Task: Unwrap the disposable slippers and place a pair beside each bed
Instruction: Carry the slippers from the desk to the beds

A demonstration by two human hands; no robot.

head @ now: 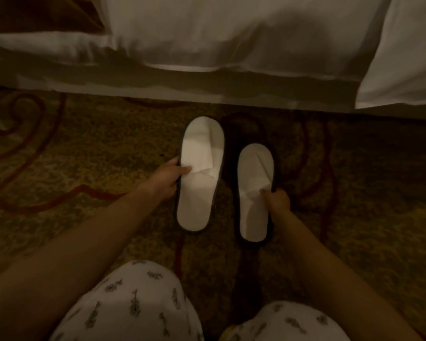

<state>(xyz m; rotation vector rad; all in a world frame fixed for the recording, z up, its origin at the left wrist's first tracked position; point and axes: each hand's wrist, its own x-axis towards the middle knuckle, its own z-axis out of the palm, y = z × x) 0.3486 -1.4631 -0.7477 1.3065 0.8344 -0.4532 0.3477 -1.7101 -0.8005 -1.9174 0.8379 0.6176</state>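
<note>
My left hand [168,178] grips the left edge of the left slipper [199,203], thumb lying on its white upper. My right hand [279,200] pinches the right edge of the right slipper [253,168]. Both slippers are unwrapped and sit side by side, close but apart, toes pointing far toward the bed [231,45], and the left one reaches farther. They are over the patterned carpet [84,148] near the bed's hanging white sheet; I cannot tell whether they rest on it. My knees [133,303] in printed trousers are nearest
</note>
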